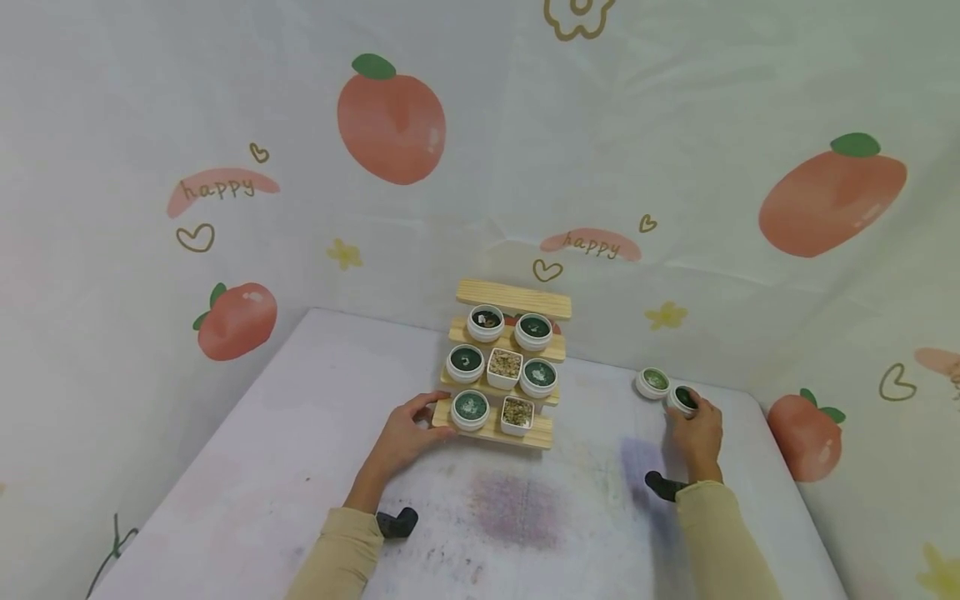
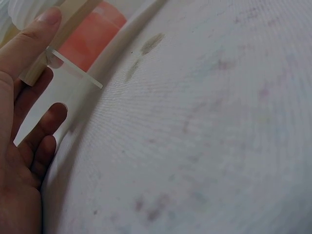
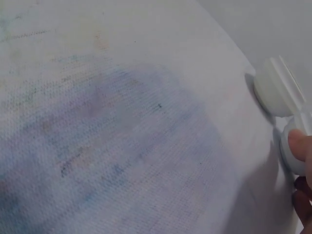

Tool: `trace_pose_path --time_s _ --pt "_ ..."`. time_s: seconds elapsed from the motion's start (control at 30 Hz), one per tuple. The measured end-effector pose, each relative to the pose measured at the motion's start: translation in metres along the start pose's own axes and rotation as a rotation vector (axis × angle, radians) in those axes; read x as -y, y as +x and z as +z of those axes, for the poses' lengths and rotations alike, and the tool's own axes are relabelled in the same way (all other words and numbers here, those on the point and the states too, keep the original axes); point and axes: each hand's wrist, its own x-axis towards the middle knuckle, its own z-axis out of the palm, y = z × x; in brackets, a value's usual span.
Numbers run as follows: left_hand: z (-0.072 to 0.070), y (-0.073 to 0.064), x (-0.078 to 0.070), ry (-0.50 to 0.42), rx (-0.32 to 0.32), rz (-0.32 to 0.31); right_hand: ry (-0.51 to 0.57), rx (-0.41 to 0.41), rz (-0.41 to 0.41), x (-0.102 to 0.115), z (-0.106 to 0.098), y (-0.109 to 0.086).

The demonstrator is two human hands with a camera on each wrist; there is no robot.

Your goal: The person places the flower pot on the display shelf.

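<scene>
A tiered wooden display stand [image 1: 513, 298] holds several small white pots. Its bottom board is gripped at the left end by my left hand [image 1: 401, 437]; in the left wrist view the thumb lies on top of the wooden board [image 2: 35, 73], with a finger beneath. Nearest that hand on the board is a round pot with green contents [image 1: 470, 407], beside a square pot of tan bits [image 1: 517, 414]. Over on the right, my right hand [image 1: 697, 433] pinches a round white pot with dark green contents [image 1: 681, 399]. Close beside it stands another round green-filled pot [image 1: 652, 382].
Two round pots [image 1: 486, 322] sit on the second tier from the top. Below them, a square pot [image 1: 504, 367] stands between two round ones. A patterned cloth [image 1: 487, 167] rises behind the white, stained tabletop [image 1: 352, 358]. Clear supports [image 2: 78, 70] carry the boards.
</scene>
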Motion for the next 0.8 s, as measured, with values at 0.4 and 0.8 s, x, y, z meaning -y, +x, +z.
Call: trace_pose_path --time_s 0.4,0.8 --pt "0.0 0.001 -0.001 -0.002 0.001 0.006 0.073 0.011 0.109 0.0 -0.006 0.002" --pt "-0.002 0.001 0.001 -0.005 0.001 0.015 0.186 -0.103 0.125 0.01 -0.01 -0.008"
